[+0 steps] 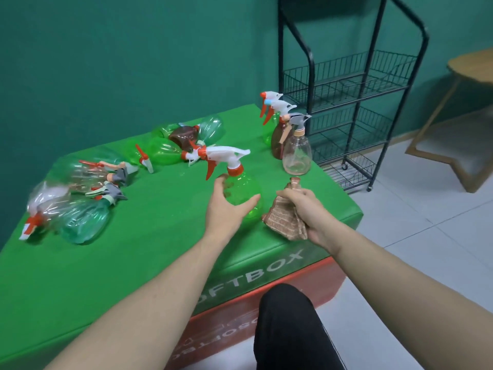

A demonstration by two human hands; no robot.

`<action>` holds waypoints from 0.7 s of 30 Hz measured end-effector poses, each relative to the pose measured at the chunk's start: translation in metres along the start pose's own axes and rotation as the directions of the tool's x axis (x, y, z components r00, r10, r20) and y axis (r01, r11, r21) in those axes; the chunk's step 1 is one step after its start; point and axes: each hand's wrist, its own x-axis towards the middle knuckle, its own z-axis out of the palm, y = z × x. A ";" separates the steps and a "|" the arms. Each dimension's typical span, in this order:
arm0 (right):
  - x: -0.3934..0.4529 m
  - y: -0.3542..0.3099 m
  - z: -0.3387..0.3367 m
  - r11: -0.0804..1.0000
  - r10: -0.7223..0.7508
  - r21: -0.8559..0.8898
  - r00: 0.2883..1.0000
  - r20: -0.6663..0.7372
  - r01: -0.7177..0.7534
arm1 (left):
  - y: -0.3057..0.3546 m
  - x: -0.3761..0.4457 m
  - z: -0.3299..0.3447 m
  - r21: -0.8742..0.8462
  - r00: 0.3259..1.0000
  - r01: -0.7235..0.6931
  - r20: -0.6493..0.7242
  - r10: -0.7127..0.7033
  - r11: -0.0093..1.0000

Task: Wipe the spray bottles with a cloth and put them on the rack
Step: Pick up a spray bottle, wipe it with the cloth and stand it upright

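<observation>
Near the table's (pixel 112 263) right edge, an upright green spray bottle (pixel 241 194) was gripped by the left hand (pixel 226 206). Just right of it, a bunched cloth (pixel 286 218) was held by the right hand (pixel 306 209). Beyond the table, the rack (pixel 346 84) stood unfilled.

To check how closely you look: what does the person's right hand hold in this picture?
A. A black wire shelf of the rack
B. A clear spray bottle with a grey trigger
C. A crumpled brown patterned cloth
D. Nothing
C: the right hand grips the crumpled brown patterned cloth, while the left hand holds the upright green plastic spray bottle.
</observation>
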 end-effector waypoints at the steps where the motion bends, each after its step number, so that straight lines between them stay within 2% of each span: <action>1: 0.002 -0.003 -0.014 1.000 -0.004 0.012 1.000 -0.024 0.004 | 0.006 0.003 0.011 0.000 1.000 0.001 0.019 -0.001 1.000; 7: 0.011 -0.020 -0.081 0.993 -0.027 0.107 0.994 -0.106 0.038 | 0.035 0.020 0.082 0.013 0.995 -0.035 0.092 0.033 0.999; 12: 0.016 -0.024 -0.123 0.979 0.074 0.195 0.991 -0.115 -0.050 | 0.054 0.032 0.133 0.049 0.986 -0.051 0.160 0.043 0.997; 15: 0.016 -0.025 -0.135 0.974 0.110 0.206 0.990 -0.083 -0.091 | 0.057 0.039 0.153 0.052 0.985 -0.062 0.162 0.053 0.997; 21: 0.022 -0.024 -0.151 0.979 0.095 0.185 0.993 -0.068 -0.081 | 0.059 0.049 0.178 0.072 0.990 -0.052 0.138 0.042 0.996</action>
